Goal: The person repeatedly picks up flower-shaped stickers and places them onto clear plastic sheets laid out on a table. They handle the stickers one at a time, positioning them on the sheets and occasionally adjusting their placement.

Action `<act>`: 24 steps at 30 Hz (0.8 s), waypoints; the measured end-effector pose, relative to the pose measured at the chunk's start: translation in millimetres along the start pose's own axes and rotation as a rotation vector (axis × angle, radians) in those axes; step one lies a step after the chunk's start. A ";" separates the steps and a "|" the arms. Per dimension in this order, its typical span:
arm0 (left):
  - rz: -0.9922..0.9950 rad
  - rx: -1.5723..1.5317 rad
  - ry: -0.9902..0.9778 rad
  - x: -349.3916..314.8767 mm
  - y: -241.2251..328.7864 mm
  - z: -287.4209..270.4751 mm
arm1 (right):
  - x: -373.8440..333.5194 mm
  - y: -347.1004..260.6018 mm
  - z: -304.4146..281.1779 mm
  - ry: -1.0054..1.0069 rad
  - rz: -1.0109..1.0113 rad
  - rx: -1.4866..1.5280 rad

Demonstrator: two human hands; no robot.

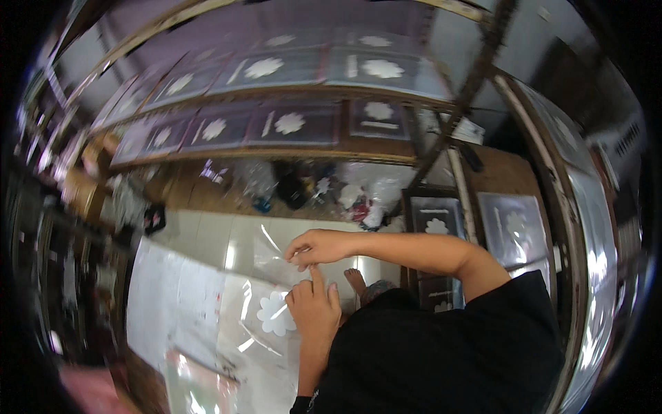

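Note:
A clear plastic sheet (243, 314) with a white scalloped flower shape (274, 314) lies on the work surface below me. My left hand (314, 303) rests at the right side of that flower, thumb apart and one finger stretched toward the other hand. Just beyond it, my right hand (321, 247) has its fingers bent together at a thin piece of clear plastic film (269, 252) that rises past the table edge. The fingertips of both hands nearly meet, and their exact contact is too small to make out.
A white board (172, 297) covers the table's left part, with another glossy sheet (200, 383) nearer. Wooden shelves (276, 155) ahead carry several clear sheets with white flowers. Bags and loose items (296, 190) lie underneath. More flower sheets (514, 228) stand on the right rack.

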State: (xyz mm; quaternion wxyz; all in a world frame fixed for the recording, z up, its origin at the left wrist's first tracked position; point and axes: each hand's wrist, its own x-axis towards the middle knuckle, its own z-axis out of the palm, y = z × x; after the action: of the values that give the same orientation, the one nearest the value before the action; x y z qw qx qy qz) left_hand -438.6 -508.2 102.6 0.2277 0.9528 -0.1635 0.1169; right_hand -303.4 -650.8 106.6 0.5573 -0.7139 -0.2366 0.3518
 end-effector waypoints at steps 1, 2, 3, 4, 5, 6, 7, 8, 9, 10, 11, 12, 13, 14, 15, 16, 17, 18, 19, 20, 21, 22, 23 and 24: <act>0.024 -0.012 -0.002 10.2 7.4 -4.3 | -0.4 -7.2 -15.3 0.009 -0.004 -0.096; 0.104 -0.066 0.032 17.6 11.8 -8.1 | -4.7 -25.4 -27.7 0.036 -0.051 -0.201; 0.187 -0.120 0.062 24.1 14.6 -11.3 | -10.9 -44.1 -41.5 0.067 -0.093 -0.308; 0.268 -0.177 0.091 30.6 18.6 -13.1 | -11.4 -52.2 -57.9 0.126 -0.147 -0.430; 0.322 -0.242 0.127 35.9 21.9 -16.7 | -14.9 -60.7 -73.8 0.166 -0.200 -0.556; 0.359 -0.300 0.162 39.2 22.9 -21.7 | -34.8 -99.3 -83.4 0.180 -0.169 -0.649; 0.377 -0.342 0.197 41.8 23.5 -28.7 | -51.7 -144.8 -92.3 0.175 -0.149 -0.732; 0.414 -0.410 0.282 48.1 33.3 -32.5 | -75.1 -163.3 -110.4 0.236 -0.170 -0.776; 0.418 -0.448 0.325 52.5 36.1 -37.4 | -90.7 -180.3 -130.2 0.274 -0.203 -0.820; 0.406 -0.482 0.374 52.6 34.9 -42.1 | -109.4 -203.3 -149.1 0.290 -0.184 -0.829; 0.378 -0.508 0.426 53.2 33.0 -47.0 | -129.5 -230.6 -162.8 0.290 -0.172 -0.834; 0.361 -0.514 0.472 57.8 34.3 -48.9 | -165.1 -267.4 -162.3 0.351 0.008 -0.819; 0.354 -0.516 0.450 65.2 35.1 -44.5 | -200.7 -277.6 -179.1 0.438 0.010 -0.707; 0.345 -0.524 0.426 73.3 34.6 -36.7 | -243.5 -286.2 -192.6 0.544 0.004 -0.728; 0.308 -0.508 0.416 77.5 31.1 -30.8 | -276.0 -294.7 -200.6 0.659 -0.002 -0.701; 0.261 -0.505 0.384 83.2 30.5 -23.8 | -302.2 -296.2 -213.6 0.812 0.042 -0.741; 0.241 -0.503 0.350 90.7 31.0 -12.3 | -350.9 -319.9 -230.7 0.719 0.222 -0.674; 0.217 -0.495 0.316 97.6 28.7 -0.3 | -377.9 -306.2 -244.2 0.903 0.166 -0.683; 0.221 -0.528 0.266 107.0 31.4 16.6 | -426.2 -300.7 -251.5 1.031 0.249 -0.624; 0.230 -0.556 0.234 114.6 35.4 29.9 | -472.8 -295.9 -260.7 1.146 0.316 -0.563; 0.231 -0.532 0.206 118.9 37.0 41.6 | -513.3 -285.9 -268.1 1.192 0.332 -0.518; 0.226 -0.526 0.177 122.3 35.6 56.6 | -544.8 -282.9 -269.4 1.238 0.363 -0.486; 0.217 -0.507 0.152 124.9 34.6 68.7 | -569.4 -270.6 -273.3 1.323 0.404 -0.588; 0.238 -0.447 0.124 128.3 35.7 78.3 | -592.8 -253.7 -279.4 1.406 0.443 -0.687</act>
State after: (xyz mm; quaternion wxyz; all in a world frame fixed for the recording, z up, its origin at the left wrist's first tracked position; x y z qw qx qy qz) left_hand -322.1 -608.5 86.8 0.4269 0.8439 -0.2818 0.1619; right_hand -455.3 -1191.6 528.8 0.2428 -0.9294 0.2209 -0.1689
